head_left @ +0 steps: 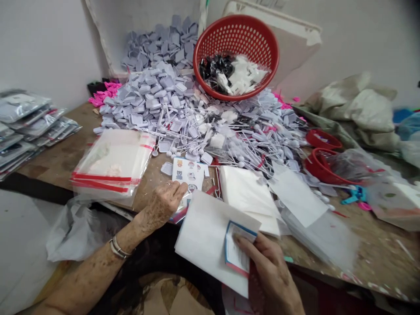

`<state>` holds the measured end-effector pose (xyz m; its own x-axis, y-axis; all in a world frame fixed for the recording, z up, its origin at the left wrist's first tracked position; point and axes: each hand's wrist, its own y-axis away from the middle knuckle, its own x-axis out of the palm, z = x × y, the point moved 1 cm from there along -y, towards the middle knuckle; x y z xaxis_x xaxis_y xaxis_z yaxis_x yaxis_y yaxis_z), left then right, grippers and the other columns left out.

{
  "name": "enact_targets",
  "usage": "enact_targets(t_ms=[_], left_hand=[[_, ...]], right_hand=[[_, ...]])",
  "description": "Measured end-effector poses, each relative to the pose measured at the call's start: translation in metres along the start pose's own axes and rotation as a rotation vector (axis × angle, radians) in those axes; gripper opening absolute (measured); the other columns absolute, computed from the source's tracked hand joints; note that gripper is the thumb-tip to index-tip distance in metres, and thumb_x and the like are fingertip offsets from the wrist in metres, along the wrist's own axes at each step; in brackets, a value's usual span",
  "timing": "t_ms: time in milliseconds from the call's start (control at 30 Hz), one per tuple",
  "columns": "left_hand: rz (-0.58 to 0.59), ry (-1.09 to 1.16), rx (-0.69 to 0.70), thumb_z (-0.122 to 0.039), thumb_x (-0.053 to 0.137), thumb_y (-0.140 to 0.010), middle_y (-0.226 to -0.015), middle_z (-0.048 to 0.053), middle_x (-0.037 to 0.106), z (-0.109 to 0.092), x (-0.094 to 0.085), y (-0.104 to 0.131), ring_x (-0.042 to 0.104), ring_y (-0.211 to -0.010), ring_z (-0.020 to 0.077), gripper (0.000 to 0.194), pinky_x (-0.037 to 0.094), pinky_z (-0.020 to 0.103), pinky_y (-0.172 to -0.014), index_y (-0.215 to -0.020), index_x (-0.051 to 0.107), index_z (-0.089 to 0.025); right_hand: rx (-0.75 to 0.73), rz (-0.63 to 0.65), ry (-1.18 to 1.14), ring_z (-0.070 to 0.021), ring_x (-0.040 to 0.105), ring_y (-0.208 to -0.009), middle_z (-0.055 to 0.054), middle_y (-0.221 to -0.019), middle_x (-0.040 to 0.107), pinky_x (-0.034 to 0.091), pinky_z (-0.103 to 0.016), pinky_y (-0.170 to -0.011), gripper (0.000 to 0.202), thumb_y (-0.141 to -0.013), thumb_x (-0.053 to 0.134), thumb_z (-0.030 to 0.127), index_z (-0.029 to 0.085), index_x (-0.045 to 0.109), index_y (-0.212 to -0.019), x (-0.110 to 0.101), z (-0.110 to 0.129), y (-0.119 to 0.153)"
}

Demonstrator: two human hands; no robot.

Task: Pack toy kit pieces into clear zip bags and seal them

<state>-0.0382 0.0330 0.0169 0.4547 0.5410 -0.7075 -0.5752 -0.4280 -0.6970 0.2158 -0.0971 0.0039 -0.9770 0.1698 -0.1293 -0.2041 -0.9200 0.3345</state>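
Note:
My right hand [274, 267] pinches a white sheet [205, 232], with a small printed leaflet [238, 247] on top under my thumb. The leaflet has a blue edge above and a red edge below. My left hand [166, 201] is closed at the edge of a sticker sheet [192, 170] with small cartoon animal figures; its fingertips are partly hidden. The sticker sheet lies at the table's front edge, partly behind the white sheet. Just right of it rests a stack of white sheets [247, 197].
Clear bags with red strips [111, 162] lie left. Behind spreads a heap of pale plastic pieces [157, 96], topped by a red basket [236, 26] of black and white packets. Filled packets [29, 118] are stacked far left; small red baskets [323, 164] stand right.

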Motion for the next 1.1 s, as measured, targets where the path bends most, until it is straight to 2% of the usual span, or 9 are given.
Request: enact_targets(t_ms=[100,167,333,567,700,800,933,1033,1100], left_hand=[[0.068,0.045,0.013,-0.007,0.043,-0.093,-0.079,0.006,0.065,-0.009,0.005,0.003,0.064,-0.071,0.0188,0.021,0.053,0.030,-0.066,-0.109,0.056,-0.012],[0.102,0.082,0.038,-0.006,0.043,-0.093,-0.084,0.009,0.066,-0.016,0.007,0.003,0.066,-0.078,0.0206,0.024,0.055,0.033,-0.071,-0.113,0.056,-0.011],[0.154,0.022,0.082,-0.002,0.040,-0.092,-0.083,0.010,0.066,-0.027,0.008,0.001,0.065,-0.072,0.0208,0.026,0.054,0.033,-0.066,-0.111,0.057,-0.008],[0.320,0.054,0.052,-0.001,0.042,-0.091,-0.087,0.010,0.067,-0.027,0.021,0.002,0.068,-0.079,0.0231,0.032,0.056,0.037,-0.073,-0.119,0.054,-0.007],[0.331,0.061,0.054,0.001,0.042,-0.090,-0.096,0.012,0.067,-0.028,0.021,0.001,0.067,-0.085,0.0228,0.037,0.055,0.038,-0.082,-0.125,0.052,-0.006],[0.339,0.060,0.077,0.001,0.041,-0.091,-0.093,0.010,0.067,-0.030,0.020,-0.001,0.066,-0.083,0.0216,0.036,0.054,0.037,-0.080,-0.124,0.052,-0.007],[0.341,0.058,0.080,-0.003,0.043,-0.092,-0.094,0.010,0.066,-0.027,0.021,-0.001,0.065,-0.083,0.0223,0.035,0.054,0.038,-0.079,-0.125,0.052,-0.007],[0.326,0.060,0.085,-0.004,0.045,-0.092,-0.092,0.010,0.065,-0.019,0.022,0.001,0.063,-0.083,0.0216,0.034,0.052,0.037,-0.078,-0.125,0.053,-0.008],[0.335,0.039,0.070,-0.006,0.045,-0.093,-0.092,0.010,0.065,-0.013,0.022,0.004,0.063,-0.085,0.0221,0.036,0.051,0.036,-0.075,-0.127,0.054,-0.010]], right_hand=[[0.124,-0.032,-0.213,-0.0245,0.066,-0.062,-0.008,-0.079,0.076,0.051,-0.032,-0.055,0.034,-0.071,0.078,0.042,0.016,0.078,-0.093,0.000,-0.010,0.007],[0.141,-0.056,-0.270,-0.0243,0.067,-0.063,-0.009,-0.082,0.077,0.052,-0.032,-0.056,0.037,-0.068,0.082,0.042,0.014,0.078,-0.092,0.007,-0.012,0.001],[-0.007,-0.245,-0.243,-0.0261,0.069,-0.074,-0.009,-0.085,0.077,0.055,-0.034,-0.066,0.042,-0.067,0.082,0.046,0.014,0.078,-0.093,0.023,-0.014,-0.020],[-0.082,-0.331,-0.250,-0.0239,0.068,-0.080,-0.008,-0.092,0.078,0.055,-0.034,-0.074,0.042,-0.071,0.078,0.051,0.016,0.077,-0.094,0.050,-0.032,-0.020],[-0.068,-0.188,-0.219,-0.0242,0.067,-0.078,-0.008,-0.088,0.077,0.054,-0.033,-0.069,0.039,-0.072,0.078,0.048,0.016,0.078,-0.095,0.063,-0.035,-0.018],[-0.076,-0.211,-0.255,-0.0242,0.067,-0.080,-0.007,-0.090,0.077,0.055,-0.034,-0.073,0.040,-0.075,0.076,0.048,0.016,0.077,-0.098,0.067,-0.032,-0.018],[-0.038,-0.092,-0.175,-0.0232,0.065,-0.071,-0.007,-0.080,0.076,0.054,-0.033,-0.065,0.042,-0.074,0.075,0.050,0.014,0.077,-0.096,0.069,-0.031,-0.020],[-0.087,-0.276,-0.173,-0.0258,0.067,-0.081,-0.009,-0.089,0.077,0.056,-0.037,-0.075,0.045,-0.075,0.072,0.052,0.014,0.077,-0.097,0.063,-0.034,-0.022],[-0.106,-0.327,-0.150,-0.0275,0.068,-0.087,-0.010,-0.093,0.077,0.056,-0.038,-0.081,0.045,-0.074,0.072,0.052,0.013,0.077,-0.097,0.060,-0.035,-0.024]])
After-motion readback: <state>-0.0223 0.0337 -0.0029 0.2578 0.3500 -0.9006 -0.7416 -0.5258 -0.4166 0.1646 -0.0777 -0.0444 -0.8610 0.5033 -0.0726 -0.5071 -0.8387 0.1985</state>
